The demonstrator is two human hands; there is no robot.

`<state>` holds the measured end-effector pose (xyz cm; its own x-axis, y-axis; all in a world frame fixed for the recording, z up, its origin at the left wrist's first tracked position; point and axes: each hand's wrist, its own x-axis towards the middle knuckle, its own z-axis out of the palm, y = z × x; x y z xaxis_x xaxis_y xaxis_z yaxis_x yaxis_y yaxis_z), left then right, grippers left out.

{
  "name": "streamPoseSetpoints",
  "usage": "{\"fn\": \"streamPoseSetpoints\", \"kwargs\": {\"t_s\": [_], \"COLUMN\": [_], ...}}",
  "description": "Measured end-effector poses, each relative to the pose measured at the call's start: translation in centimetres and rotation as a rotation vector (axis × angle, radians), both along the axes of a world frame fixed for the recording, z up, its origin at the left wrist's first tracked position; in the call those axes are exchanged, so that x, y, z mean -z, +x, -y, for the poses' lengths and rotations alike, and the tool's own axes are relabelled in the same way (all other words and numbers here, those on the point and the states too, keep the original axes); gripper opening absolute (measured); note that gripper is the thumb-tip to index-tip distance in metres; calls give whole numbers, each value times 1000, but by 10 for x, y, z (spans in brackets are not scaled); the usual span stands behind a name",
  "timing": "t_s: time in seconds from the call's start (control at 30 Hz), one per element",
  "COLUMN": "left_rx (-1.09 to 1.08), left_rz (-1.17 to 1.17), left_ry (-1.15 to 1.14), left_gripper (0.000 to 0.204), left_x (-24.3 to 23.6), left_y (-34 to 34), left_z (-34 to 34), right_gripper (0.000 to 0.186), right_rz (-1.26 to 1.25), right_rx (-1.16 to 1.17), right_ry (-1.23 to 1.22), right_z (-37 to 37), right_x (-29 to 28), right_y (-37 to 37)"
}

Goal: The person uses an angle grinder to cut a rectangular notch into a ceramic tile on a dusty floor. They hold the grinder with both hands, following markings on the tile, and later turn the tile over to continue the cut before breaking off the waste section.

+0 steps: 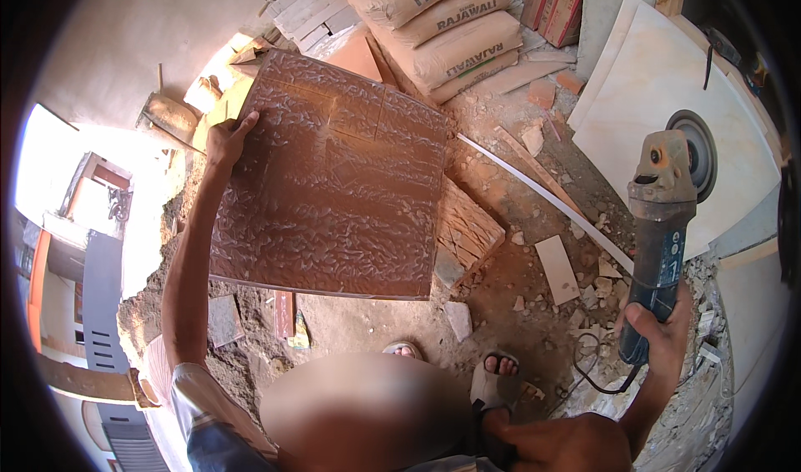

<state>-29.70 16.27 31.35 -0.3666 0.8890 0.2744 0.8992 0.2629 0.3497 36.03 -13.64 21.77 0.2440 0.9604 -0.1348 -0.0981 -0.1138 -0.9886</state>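
Observation:
My left hand point(227, 142) grips the left edge of a large square brown tile point(334, 188) with a rough, glossy rippled face. Its thumb lies on the face, while the other fingers are partly hidden at the edge. Faint straight lines mark the tile near its top. At the right, my right hand point(665, 332) is wrapped round the lower body of an angle grinder point(665, 247), held upright and apart from the tile. The grinder's round grey disc point(703, 159) is at the top; whether it spins cannot be told. A dark cord point(594, 382) loops below the handle.
Stacked paper sacks point(455, 42) stand at the back, with a red-brown carton point(555, 5) beside them. Large cream tiles point(613, 80) lean at the right. A white strip point(542, 196), an orange-brown block point(474, 232) and a small pale tile piece point(556, 270) lie among rubble.

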Motion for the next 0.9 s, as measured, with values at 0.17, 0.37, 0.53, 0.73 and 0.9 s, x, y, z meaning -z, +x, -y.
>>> {"fn": "streamPoseSetpoints", "kwargs": {"t_s": [0.17,0.37,0.53,0.73,0.9], "left_rx": [-192,-358,-485,-636,-711], "left_rz": [238,529,635,1061,1051], "left_ry": [-59,-45,42,160,140], "left_gripper": [66,66,62,51,55], "left_x": [82,200,266,330,375], "left_y": [-107,-162,-175,-70,0], "left_z": [33,120,207,265,281], "right_gripper": [69,67,73,55,54], "right_rz": [10,11,83,83,115], "right_rx": [-47,-165,-311,-483,-679], "right_ry": [-96,-166,-196,-214,-204], "right_z": [-17,-41,-62,-99,-118], "right_x": [11,10,24,36,61], "right_y": [-24,-63,-99,-171,-243]}}
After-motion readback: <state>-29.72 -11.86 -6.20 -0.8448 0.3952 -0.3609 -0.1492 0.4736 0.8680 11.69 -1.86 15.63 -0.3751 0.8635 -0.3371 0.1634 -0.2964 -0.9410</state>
